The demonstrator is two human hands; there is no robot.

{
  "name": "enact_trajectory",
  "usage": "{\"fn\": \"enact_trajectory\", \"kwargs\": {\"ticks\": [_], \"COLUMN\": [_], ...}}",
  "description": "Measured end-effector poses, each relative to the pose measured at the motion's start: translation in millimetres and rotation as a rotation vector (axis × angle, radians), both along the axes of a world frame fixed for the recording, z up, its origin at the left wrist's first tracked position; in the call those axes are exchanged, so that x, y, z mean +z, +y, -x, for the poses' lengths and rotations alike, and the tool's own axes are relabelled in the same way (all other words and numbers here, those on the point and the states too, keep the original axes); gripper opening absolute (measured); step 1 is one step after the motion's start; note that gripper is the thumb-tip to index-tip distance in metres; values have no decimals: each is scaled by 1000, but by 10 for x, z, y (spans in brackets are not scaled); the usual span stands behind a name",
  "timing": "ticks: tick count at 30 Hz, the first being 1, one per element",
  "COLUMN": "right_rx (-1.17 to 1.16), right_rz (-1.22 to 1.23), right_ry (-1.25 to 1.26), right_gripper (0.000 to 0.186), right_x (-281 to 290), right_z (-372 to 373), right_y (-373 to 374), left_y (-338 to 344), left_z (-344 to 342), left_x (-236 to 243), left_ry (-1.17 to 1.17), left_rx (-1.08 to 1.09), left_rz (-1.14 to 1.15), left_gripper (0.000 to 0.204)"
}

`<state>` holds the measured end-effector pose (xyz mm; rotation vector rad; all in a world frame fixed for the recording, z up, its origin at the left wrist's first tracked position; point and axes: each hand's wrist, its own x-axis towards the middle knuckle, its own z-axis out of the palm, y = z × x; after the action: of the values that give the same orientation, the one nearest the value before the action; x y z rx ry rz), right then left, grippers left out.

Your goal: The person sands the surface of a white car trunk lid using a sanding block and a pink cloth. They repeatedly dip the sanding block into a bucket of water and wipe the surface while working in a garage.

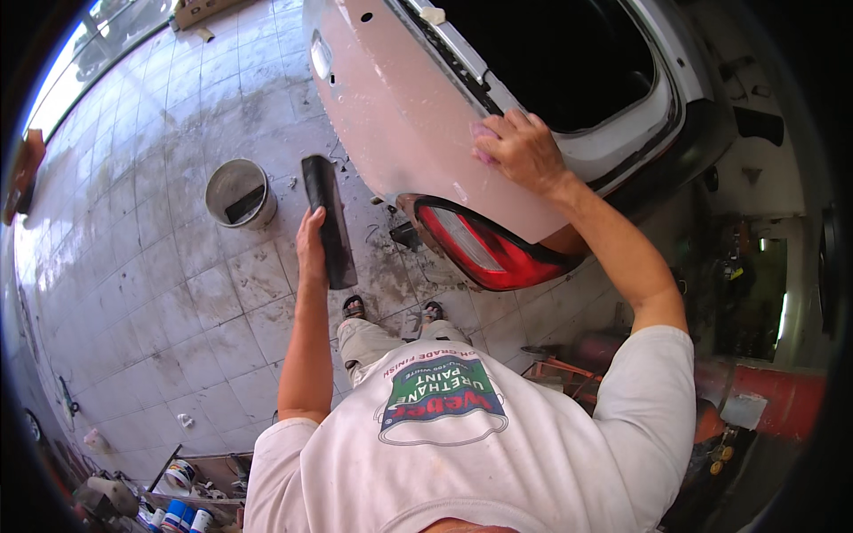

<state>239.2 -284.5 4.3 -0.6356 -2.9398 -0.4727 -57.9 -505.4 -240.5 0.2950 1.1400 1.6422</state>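
My left hand grips a long black sanding block, held upright in the air left of the car. The fingers behind the block are hidden. My right hand is closed on a crumpled pink rag and rests against the car's rear side panel. That panel is coated in dull pink, with pale scuffs and patches. Below the hand, at the panel's lower end, sits the red and clear tail light. Just beyond the hand runs the edge of the dark rear opening.
A grey bucket with a dark flat piece inside stands on the stained tile floor to the left. Dark debris lies under the car's corner. Cans and bottles crowd a shelf at lower left. Red equipment stands at right.
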Motion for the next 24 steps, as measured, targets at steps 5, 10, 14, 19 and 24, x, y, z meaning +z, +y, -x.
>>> {"fn": "enact_trajectory", "kwargs": {"ticks": [5,10,14,19,24], "right_rx": [82,61,176,445,287], "right_rz": [166,250,235,83,453], "right_ry": [-86,-184,-230,-30,-265], "right_gripper": [30,42,37,39,39], "right_x": [561,1077,1208,1004,1234], "right_z": [290,-187,-793,-1270,-1022], "right_y": [505,690,828,889,988], "left_y": [1234,2006,2080,1058,999], "left_z": [-672,-1123,-1366,-3073,-3075], "left_x": [927,1460,1366,1608,1622], "left_ry": [624,1254,1373,1534,1556], "left_rx": [124,179,390,360,248], "left_rz": [-125,194,352,234,359], "left_gripper": [67,71,69,66,66]}}
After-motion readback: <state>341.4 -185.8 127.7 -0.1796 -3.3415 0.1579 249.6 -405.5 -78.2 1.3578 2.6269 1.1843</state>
